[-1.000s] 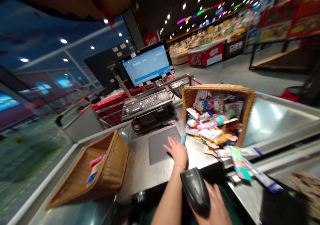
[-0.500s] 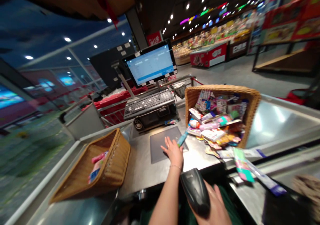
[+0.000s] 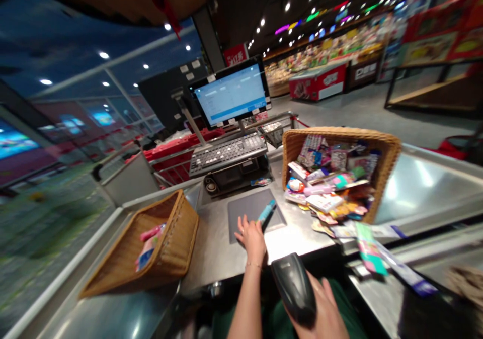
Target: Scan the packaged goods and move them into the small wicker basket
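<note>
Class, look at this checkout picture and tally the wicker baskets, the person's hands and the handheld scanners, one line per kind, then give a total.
Wicker baskets: 2
Hands (left hand, right hand): 2
Handheld scanners: 1
Total: 5

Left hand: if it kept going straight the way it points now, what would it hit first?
The left hand points onto the dark gray mat on the counter, so that comes first; the fingertips look about at its edge, though depth is hard to judge.
</note>
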